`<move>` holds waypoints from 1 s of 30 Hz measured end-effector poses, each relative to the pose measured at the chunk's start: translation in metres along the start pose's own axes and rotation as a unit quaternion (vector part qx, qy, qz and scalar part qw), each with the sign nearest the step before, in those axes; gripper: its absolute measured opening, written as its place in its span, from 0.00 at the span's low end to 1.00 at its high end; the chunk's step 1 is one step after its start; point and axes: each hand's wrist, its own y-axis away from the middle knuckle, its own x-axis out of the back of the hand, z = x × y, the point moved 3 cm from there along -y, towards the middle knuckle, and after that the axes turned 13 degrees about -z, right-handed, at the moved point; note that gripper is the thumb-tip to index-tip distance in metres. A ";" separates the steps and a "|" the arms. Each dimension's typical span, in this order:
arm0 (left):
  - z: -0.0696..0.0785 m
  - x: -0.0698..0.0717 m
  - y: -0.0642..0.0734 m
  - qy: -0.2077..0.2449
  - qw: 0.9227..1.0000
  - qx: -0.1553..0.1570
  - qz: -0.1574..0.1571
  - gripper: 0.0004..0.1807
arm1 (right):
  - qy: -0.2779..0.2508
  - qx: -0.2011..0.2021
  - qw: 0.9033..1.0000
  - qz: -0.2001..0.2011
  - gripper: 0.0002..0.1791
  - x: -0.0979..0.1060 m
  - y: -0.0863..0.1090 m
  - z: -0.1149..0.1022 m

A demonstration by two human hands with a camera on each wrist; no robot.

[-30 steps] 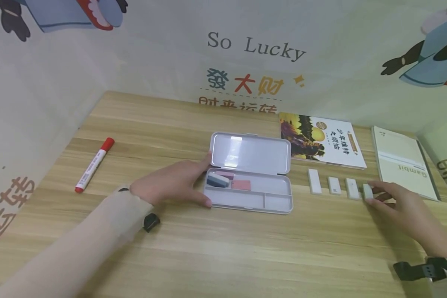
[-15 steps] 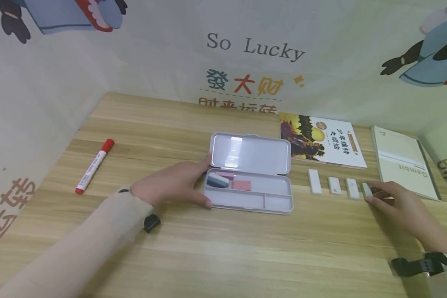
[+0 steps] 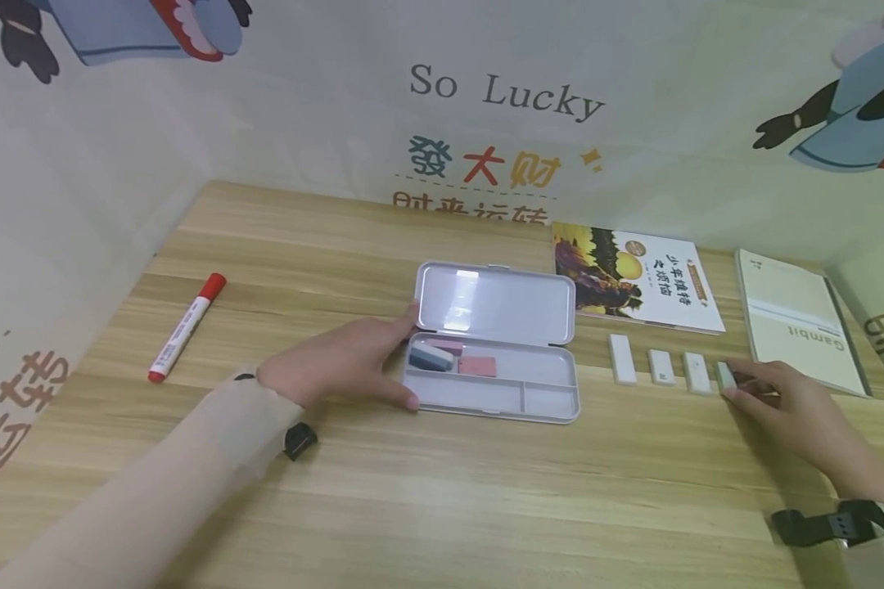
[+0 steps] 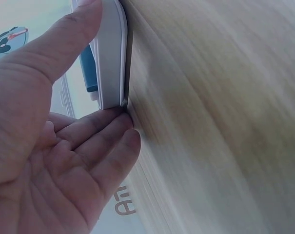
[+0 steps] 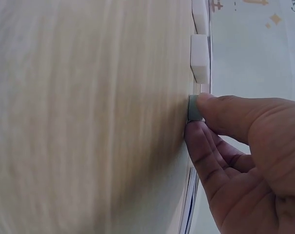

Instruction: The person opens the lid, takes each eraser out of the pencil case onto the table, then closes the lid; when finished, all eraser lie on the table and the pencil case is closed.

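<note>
An opened white pencil case (image 3: 548, 398) lies at mid-table, its lid folded back. My left hand (image 3: 346, 360) holds its left end, thumb at the front corner and fingers at the end and hinge side. Inside the case are a blue-and-white eraser (image 3: 430, 357), a pink eraser (image 3: 477, 366) and a mauve piece (image 3: 448, 347) partly hidden. To the right, my right hand (image 3: 799, 409) pinches a small pale green eraser (image 5: 194, 108) between thumb and fingers, down at the tabletop. It stands at the right end of a row of white erasers (image 3: 622, 358), (image 3: 661, 366), (image 3: 696, 373).
A red-capped marker (image 3: 187, 327) lies at the left. Behind the erasers are an illustrated book (image 3: 641, 278) and a cream notebook (image 3: 803, 319). A printed cloth (image 3: 324, 123) hangs along the table's back edge.
The green eraser has turned and shifted slightly left in my right fingers, closer in line with the white ones. My left hand and the pencil case stay where they were.
</note>
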 end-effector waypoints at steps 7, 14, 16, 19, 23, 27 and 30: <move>-0.002 -0.001 0.002 0.009 1.000 0.000 -0.003 0.70 | -0.009 -0.004 1.000 -0.025 0.25 0.001 0.002 -0.001; -0.001 -0.001 0.004 0.012 1.000 -0.001 -0.004 0.70 | 0.004 -0.020 0.999 -0.045 0.34 0.007 0.004 -0.014; -0.001 0.000 0.004 0.012 1.000 -0.003 -0.004 0.70 | 0.010 -0.017 1.000 -0.024 0.34 0.009 0.001 -0.024; -0.001 0.001 0.003 0.009 1.000 -0.001 -0.004 0.70 | 0.022 0.001 1.000 0.016 0.31 0.010 -0.008 -0.047; -0.001 0.000 0.003 0.008 1.000 0.000 -0.004 0.70 | 0.033 0.074 0.995 0.050 0.24 0.010 -0.020 -0.092; 0.000 0.000 0.003 0.010 1.000 -0.003 -0.003 0.70 | 0.049 0.177 0.982 0.038 0.22 0.004 -0.032 -0.142; 0.000 0.000 0.003 0.010 1.000 -0.006 -0.003 0.70 | 0.055 0.223 0.973 -0.008 0.22 -0.009 -0.040 -0.174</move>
